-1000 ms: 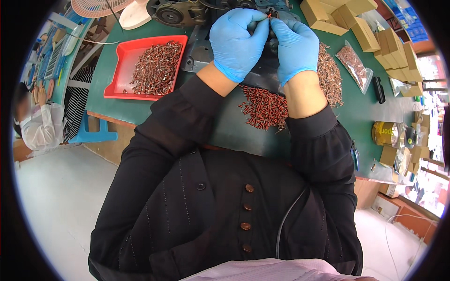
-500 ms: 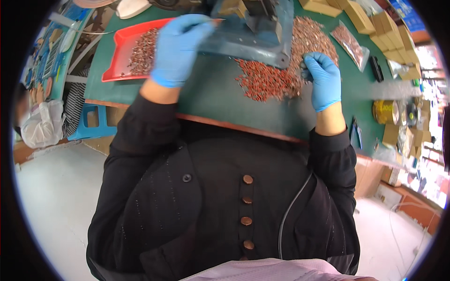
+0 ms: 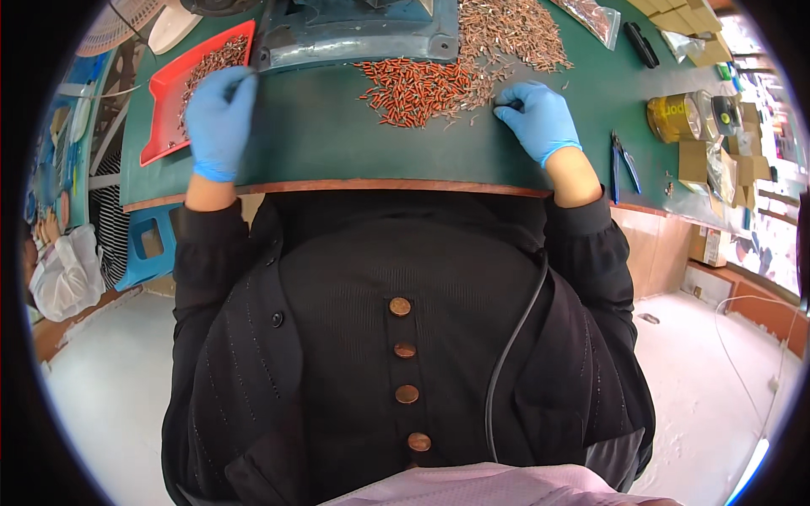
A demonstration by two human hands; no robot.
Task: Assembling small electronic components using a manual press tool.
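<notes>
Both hands wear blue gloves and rest on a green table. My left hand reaches over the edge of a red tray that holds small brown parts, its fingertips pinched on something thin that is too small to make out. My right hand lies at the right end of a pile of small red-and-copper terminals, with curled fingers touching the loose pieces. Whether it holds one is hidden. A blue-grey metal machine base stands behind the pile.
Pliers lie to the right of my right hand. Farther right are a yellow tape roll and small cardboard boxes. A clear bag lies at the back. A blue stool stands under the table's left end.
Both hands left the machine where they worked together. The left went out to the red tray, the right down to the terminal pile. My head has tipped down, so the table sits higher in view.
</notes>
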